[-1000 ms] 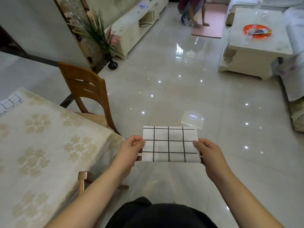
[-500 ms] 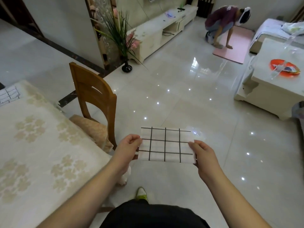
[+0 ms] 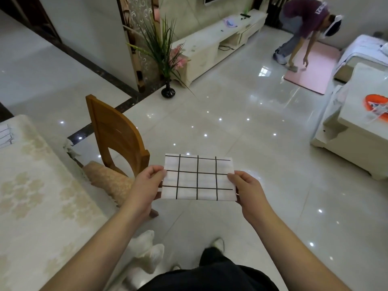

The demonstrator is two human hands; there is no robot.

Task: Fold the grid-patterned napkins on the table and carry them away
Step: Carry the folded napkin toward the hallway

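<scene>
A folded white napkin with a black grid (image 3: 198, 178) is held flat in front of me above the glossy floor. My left hand (image 3: 147, 185) pinches its left edge and my right hand (image 3: 246, 189) pinches its right edge. A second grid-patterned napkin (image 3: 5, 135) lies folded at the far left edge of the table (image 3: 42, 196), which is covered in a cream floral cloth.
A wooden chair (image 3: 117, 135) with a cushioned seat stands beside the table. A black vase with a plant (image 3: 167, 89) sits ahead. A white coffee table (image 3: 354, 127) with an orange dish is at the right. A person (image 3: 302, 32) bends over a pink mat.
The view has lifted and turned left as I step forward; the table has slid left and back. The napkin stays pinched between both hands in the same pose.
</scene>
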